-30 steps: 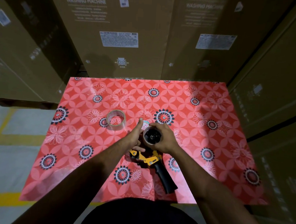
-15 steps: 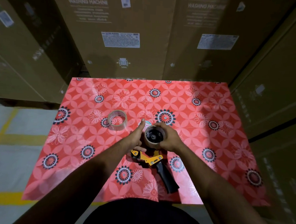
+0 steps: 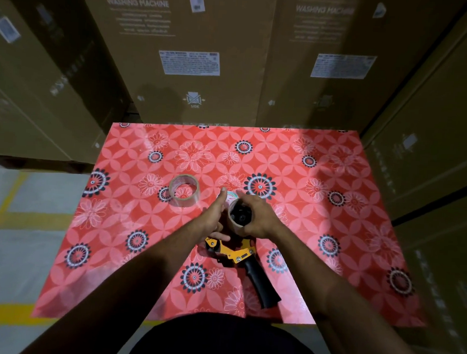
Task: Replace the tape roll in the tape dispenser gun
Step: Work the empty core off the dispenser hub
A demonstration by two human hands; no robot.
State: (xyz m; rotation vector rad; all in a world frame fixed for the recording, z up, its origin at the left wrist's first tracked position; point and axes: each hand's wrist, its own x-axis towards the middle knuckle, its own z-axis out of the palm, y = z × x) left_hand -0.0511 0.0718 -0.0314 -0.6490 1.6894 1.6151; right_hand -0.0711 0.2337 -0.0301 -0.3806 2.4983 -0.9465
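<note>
A yellow and black tape dispenser gun [image 3: 233,253] lies on the red flowered table [image 3: 332,237], its black handle pointing toward me. On its black hub sits a thin, nearly bare tape roll [image 3: 234,223]. My right hand [image 3: 261,219] is wrapped around that roll from the right. My left hand [image 3: 214,216] presses on the gun's front end with curled fingers, thumb pointing up. A full clear tape roll [image 3: 183,190] lies flat on the table just left of my left hand, untouched. The gun's front part is hidden under my hands.
Tall cardboard boxes [image 3: 191,51] marked "washing machine" stand against the table's far edge, and more boxes rise on the right [image 3: 433,161]. Grey floor with yellow lines [image 3: 8,212] lies to the left.
My right hand has shifted its grip slightly around the roll on the hub. The left hand, the gun and the clear roll stay where they were.
</note>
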